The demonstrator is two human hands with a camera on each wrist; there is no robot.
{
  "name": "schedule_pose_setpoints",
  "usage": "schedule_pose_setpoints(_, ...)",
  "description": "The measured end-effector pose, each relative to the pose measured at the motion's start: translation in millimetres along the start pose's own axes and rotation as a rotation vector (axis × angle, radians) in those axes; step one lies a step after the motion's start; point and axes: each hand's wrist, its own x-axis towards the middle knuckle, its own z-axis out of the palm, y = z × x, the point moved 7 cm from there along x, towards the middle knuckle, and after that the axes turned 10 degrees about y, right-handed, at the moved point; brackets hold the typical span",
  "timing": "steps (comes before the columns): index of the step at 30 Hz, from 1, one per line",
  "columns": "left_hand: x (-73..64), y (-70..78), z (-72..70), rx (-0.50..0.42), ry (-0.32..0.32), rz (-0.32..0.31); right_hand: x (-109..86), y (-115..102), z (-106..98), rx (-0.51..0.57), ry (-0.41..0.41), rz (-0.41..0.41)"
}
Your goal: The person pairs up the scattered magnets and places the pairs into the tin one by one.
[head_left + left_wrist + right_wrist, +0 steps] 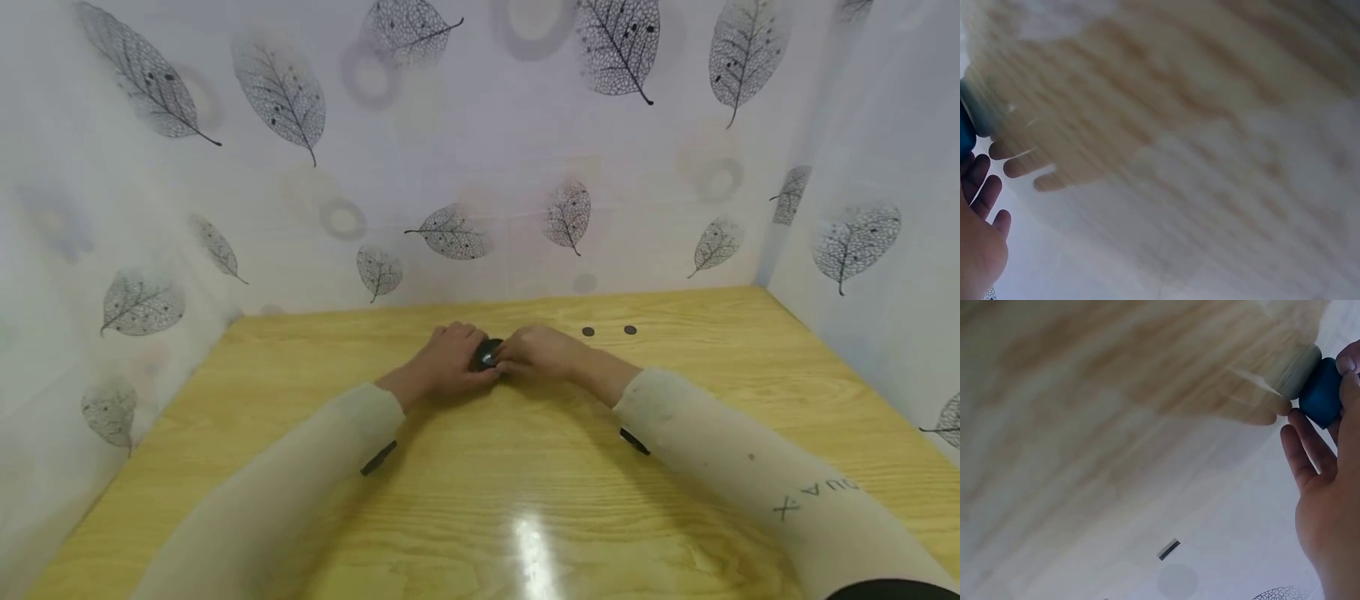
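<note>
A small dark rounded object (pixel 487 355) with a shiny top sits between the two hands, toward the back of the wooden table. In the right wrist view this rounded object (pixel 1322 394) looks blue, its base down at the tabletop. My left hand (pixel 453 362) holds it from the left, fingers bent around its far side and thumb at the near side. From the right, my right hand (pixel 536 354) pinches at its edge with thumb and forefinger. The left wrist view catches only a sliver of the blue object (pixel 966 128) beside the left fingers.
Two small dark discs (pixel 588 332) lie on the table (pixel 480 467) to the right of the right hand. White curtains (pixel 487 150) with leaf prints stand behind and at both sides. A glare spot shows near the front.
</note>
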Motion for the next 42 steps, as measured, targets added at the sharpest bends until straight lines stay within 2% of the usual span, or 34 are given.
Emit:
schedule_pose_setpoints(2, 0.0, 0.2, 0.2, 0.003, 0.000, -0.005, -0.7, -0.9, -1.3, -0.014, 0.022, -0.018)
schedule_pose_setpoints(8, 0.2, 0.0, 0.3, -0.005, -0.011, -0.017, -2.8, -3.8, -12.6, -0.053, 0.183, -0.066)
schedule_pose_setpoints(10, 0.6, 0.2, -1.3, -0.010, -0.005, -0.018, -2.5, -3.8, -14.8, -0.068, 0.199, -0.061)
schedule_pose_setpoints(19, 2.5, 0.0, -5.5, -0.008, 0.015, -0.018, 0.8, -2.1, -16.3, -0.087, 0.155, -0.007)
schedule_pose_setpoints(26, 1.6, 0.1, -2.8, -0.027, 0.001, -0.025, 0.6, -3.2, -15.1, -0.100, 0.158, -0.022)
schedule_pose_setpoints(33, 1.5, 0.2, -5.9, -0.020, 0.010, -0.029, 2.2, -2.6, -9.1, -0.091, 0.120, -0.064)
schedule_pose_setpoints(37, 1.4, -1.2, -2.4, -0.017, 0.005, -0.031, 0.7, -1.4, -6.5, -0.103, 0.103, -0.064)
schedule_pose_setpoints(42, 1.1, -1.5, 0.3, -0.001, -0.003, -0.054, -3.4, 0.3, -12.9, -0.043, 0.147, -0.045)
